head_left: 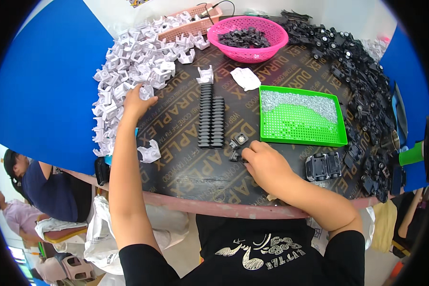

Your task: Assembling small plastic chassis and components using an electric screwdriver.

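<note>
My left hand [136,101] reaches into the big heap of white plastic parts [128,66] at the table's left and closes its fingers on a white part at the heap's edge. My right hand [264,164] rests near the table's front and holds a small black part [238,143] against the dark tabletop. Two neat rows of stacked black pieces [211,122] lie between the hands. One white part [205,75] stands alone above the rows, and another white part [150,151] lies beside my left forearm.
A green perforated tray [338,138] with small silver bits sits right of the rows. Behind it stands a pink basket [248,52] of black parts. Assembled black parts [362,90] pile along the right edge, one black assembly [323,167] lies apart. Two people sit at lower left.
</note>
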`<action>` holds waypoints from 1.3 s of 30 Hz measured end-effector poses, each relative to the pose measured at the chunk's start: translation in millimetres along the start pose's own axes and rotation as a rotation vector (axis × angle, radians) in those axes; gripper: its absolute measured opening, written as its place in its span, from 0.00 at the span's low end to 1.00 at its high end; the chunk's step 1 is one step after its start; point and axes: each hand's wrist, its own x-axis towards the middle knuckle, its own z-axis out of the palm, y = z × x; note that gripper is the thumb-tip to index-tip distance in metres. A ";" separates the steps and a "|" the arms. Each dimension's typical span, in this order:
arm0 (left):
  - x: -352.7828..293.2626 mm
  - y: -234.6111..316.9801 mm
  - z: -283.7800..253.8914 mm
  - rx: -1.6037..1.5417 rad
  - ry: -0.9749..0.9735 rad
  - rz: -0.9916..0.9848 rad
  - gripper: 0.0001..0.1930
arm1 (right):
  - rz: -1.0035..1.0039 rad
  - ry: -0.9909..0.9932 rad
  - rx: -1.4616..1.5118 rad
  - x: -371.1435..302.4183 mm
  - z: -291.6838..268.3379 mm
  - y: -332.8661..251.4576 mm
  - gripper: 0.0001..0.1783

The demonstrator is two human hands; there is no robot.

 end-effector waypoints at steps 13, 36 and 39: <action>-29.9 35.1 -3.8 -0.024 -0.103 0.048 0.28 | -0.060 0.387 0.414 -3.3 -40.3 -5.7 0.22; -174.0 221.0 -3.8 -1.767 -0.876 -0.143 0.19 | 0.079 0.513 1.197 5.5 -48.6 9.1 0.21; -176.9 220.0 -2.9 -1.775 -0.808 -0.101 0.19 | 0.077 0.536 1.126 6.0 -46.8 9.1 0.21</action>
